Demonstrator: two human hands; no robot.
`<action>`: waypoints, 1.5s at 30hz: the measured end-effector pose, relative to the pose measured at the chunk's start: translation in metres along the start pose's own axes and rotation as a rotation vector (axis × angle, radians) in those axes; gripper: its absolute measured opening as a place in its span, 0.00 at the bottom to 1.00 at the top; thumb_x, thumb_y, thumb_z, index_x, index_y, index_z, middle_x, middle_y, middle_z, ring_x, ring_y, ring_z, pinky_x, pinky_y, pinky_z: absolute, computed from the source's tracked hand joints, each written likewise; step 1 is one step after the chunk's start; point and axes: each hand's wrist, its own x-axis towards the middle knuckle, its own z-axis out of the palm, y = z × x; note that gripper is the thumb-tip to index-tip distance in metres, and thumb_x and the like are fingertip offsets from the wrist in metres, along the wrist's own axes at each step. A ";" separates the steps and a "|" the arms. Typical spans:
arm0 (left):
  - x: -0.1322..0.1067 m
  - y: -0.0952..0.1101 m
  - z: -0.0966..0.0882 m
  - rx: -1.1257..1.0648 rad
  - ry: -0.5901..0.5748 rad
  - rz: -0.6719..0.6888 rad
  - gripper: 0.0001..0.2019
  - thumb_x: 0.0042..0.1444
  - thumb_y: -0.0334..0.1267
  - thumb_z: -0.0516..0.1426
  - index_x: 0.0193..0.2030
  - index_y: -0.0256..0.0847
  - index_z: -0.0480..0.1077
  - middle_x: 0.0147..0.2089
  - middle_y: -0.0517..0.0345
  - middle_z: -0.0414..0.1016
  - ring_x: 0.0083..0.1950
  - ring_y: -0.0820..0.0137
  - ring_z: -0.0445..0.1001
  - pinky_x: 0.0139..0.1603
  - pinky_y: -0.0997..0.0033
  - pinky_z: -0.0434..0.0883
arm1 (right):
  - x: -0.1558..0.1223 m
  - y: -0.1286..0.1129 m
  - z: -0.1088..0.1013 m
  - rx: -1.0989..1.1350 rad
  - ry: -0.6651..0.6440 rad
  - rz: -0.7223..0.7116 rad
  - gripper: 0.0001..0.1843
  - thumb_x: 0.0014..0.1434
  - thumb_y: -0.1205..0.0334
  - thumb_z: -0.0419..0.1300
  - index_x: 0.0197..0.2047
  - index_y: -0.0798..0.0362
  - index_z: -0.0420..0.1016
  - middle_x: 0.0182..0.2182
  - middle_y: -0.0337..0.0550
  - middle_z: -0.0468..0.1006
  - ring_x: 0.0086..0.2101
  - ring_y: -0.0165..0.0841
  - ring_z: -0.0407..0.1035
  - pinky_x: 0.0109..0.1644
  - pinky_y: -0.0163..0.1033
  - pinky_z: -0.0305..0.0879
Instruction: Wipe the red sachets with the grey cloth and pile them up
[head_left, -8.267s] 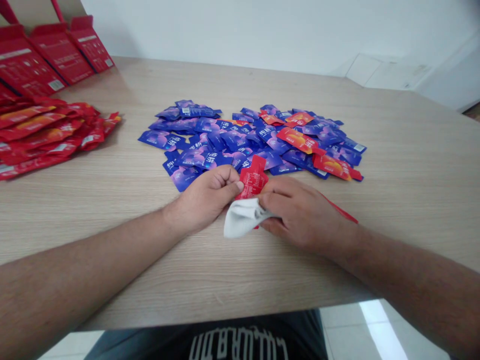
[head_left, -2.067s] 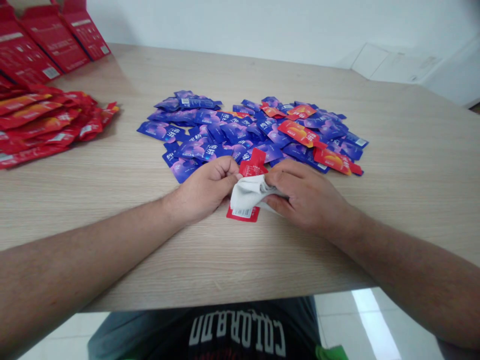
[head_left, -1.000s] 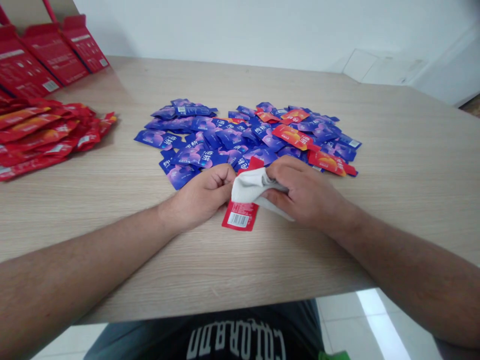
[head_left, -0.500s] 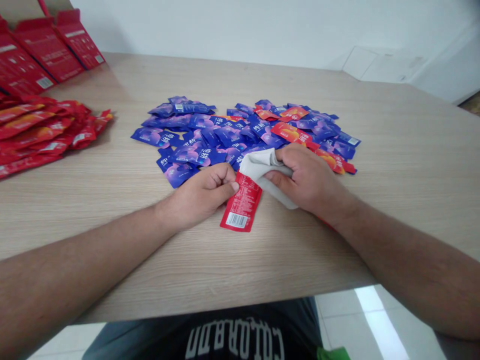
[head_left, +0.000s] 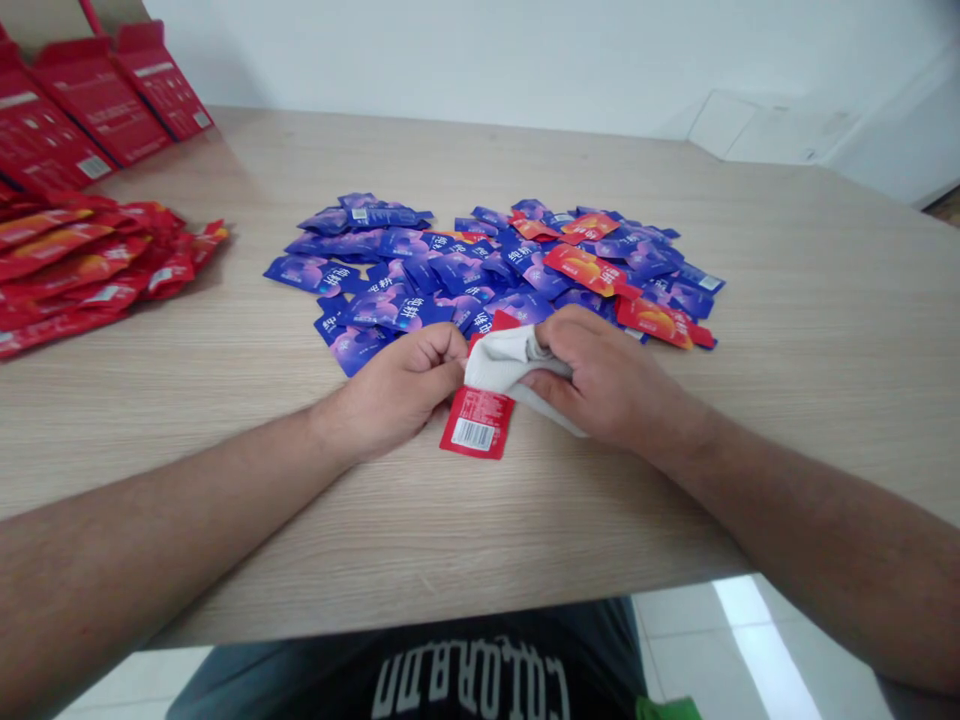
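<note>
My left hand (head_left: 416, 385) is closed on the left edge of a red sachet (head_left: 477, 425), its printed side with a barcode facing up. In my right hand (head_left: 607, 375) a folded white cloth (head_left: 506, 362) is gripped, and it lies across the middle of the sachet. The cloth hides that part; a red corner shows above it. Just beyond my hands spreads a pile of purple-blue sachets (head_left: 397, 300), with several red-orange sachets (head_left: 585, 268) on its right side.
At the left lies a heap of larger red pouches (head_left: 97, 255). Behind it stand red cardboard boxes (head_left: 97, 100) with flaps up. The wooden table (head_left: 420, 540) ends at a front edge near my lap, and a white wall (head_left: 465, 60) rises behind it.
The white cloth in my right hand has moved down the red sachet, uncovering its top corner and covering its middle. My left hand has barely moved.
</note>
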 end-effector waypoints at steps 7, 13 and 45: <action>0.000 -0.002 -0.002 0.043 -0.025 0.032 0.10 0.64 0.41 0.62 0.36 0.41 0.66 0.25 0.65 0.68 0.22 0.76 0.64 0.22 0.76 0.57 | -0.005 -0.010 -0.002 0.035 -0.144 -0.149 0.04 0.68 0.66 0.62 0.46 0.52 0.74 0.45 0.47 0.78 0.45 0.40 0.72 0.50 0.44 0.68; 0.001 -0.004 -0.004 0.064 -0.088 0.084 0.11 0.64 0.42 0.62 0.36 0.41 0.65 0.27 0.64 0.70 0.24 0.76 0.65 0.25 0.76 0.60 | 0.005 0.014 -0.003 -0.022 0.132 0.059 0.10 0.68 0.55 0.65 0.40 0.53 0.71 0.38 0.46 0.76 0.40 0.41 0.71 0.45 0.44 0.66; 0.002 -0.003 -0.003 0.131 -0.009 0.080 0.08 0.63 0.39 0.61 0.36 0.41 0.67 0.27 0.65 0.69 0.24 0.76 0.64 0.25 0.76 0.60 | -0.008 -0.016 -0.001 0.097 -0.275 -0.180 0.05 0.67 0.67 0.63 0.46 0.51 0.73 0.47 0.45 0.77 0.46 0.39 0.72 0.50 0.42 0.67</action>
